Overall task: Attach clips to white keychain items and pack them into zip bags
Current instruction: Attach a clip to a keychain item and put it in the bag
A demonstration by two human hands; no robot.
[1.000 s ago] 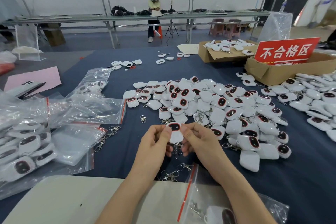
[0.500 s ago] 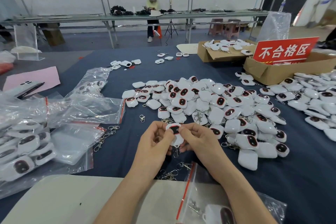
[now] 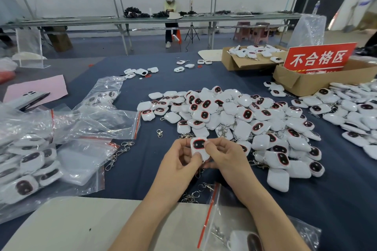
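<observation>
Both hands hold one white keychain item [image 3: 198, 144] with a dark red-rimmed window, above the blue cloth. My left hand [image 3: 179, 161] pinches its left and lower edge; my right hand [image 3: 222, 155] pinches its top right. A metal clip [image 3: 199, 173] dangles below it, partly hidden by my fingers. Behind lies a big pile of white keychain items [image 3: 234, 120]. Loose metal clips [image 3: 191, 195] sit near my wrists. A zip bag [image 3: 228, 228] with a red strip holds one item at the bottom right.
Empty zip bags [image 3: 89, 120] and filled bags of items [image 3: 26, 167] lie on the left. More clips [image 3: 120, 153] lie beside them. Two cardboard boxes [image 3: 318, 79] and a red sign [image 3: 318, 59] stand at the back right. A pale board [image 3: 81, 222] covers the near edge. A person sits far behind.
The item in my hands has turned so its dark window faces up more fully, and my fingers have shifted around it. The hands stay in the same place.
</observation>
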